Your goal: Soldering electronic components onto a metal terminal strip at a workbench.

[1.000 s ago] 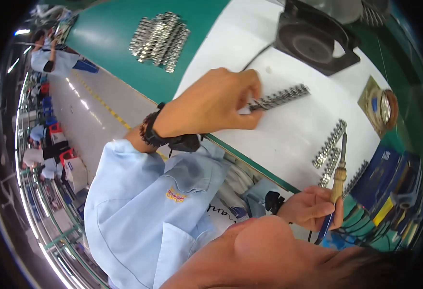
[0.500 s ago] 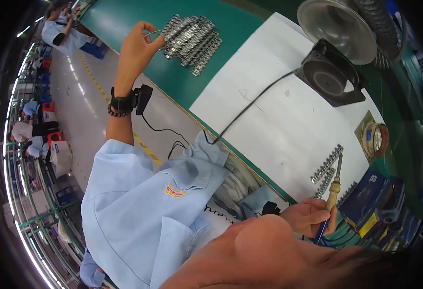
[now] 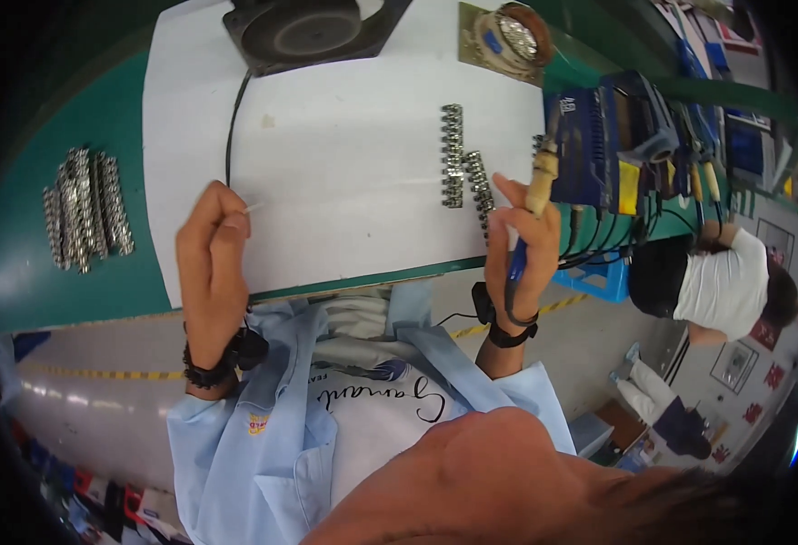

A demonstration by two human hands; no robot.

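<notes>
While the person leaned over a green worktop (image 3: 72, 291) covered by a large white sheet (image 3: 344, 173), both hands rested near its front edge. The left hand (image 3: 213, 241), at about nine o'clock from the centre of the view, was closed in a loose fist with thumb and forefinger pinched on a thin pale strand of wire (image 3: 254, 208) that poked out toward the sheet. The right hand (image 3: 519, 245), at about three o'clock, was curled shut around a soldering iron (image 3: 533, 195), blue at the grip and tan higher up, with its tip pointing up toward twelve o'clock. Just beside that hand, toward eleven o'clock from it, two short metal connector strips (image 3: 453, 154) lay on the sheet, one upright and one slightly tilted, touching at their near ends. A pile of similar metal strips (image 3: 85, 209) sat well apart at nine o'clock, on the bare green surface beyond the left hand. At twelve o'clock stood a dark fan unit (image 3: 299, 32) with a black cable (image 3: 231, 127) running down toward the left hand. At one to two o'clock sat a blue soldering station (image 3: 599, 136) and, beyond it, a round coil of wire on a small tray (image 3: 508, 32). Another person in a white shirt (image 3: 726, 282) bent over at three o'clock.
</notes>
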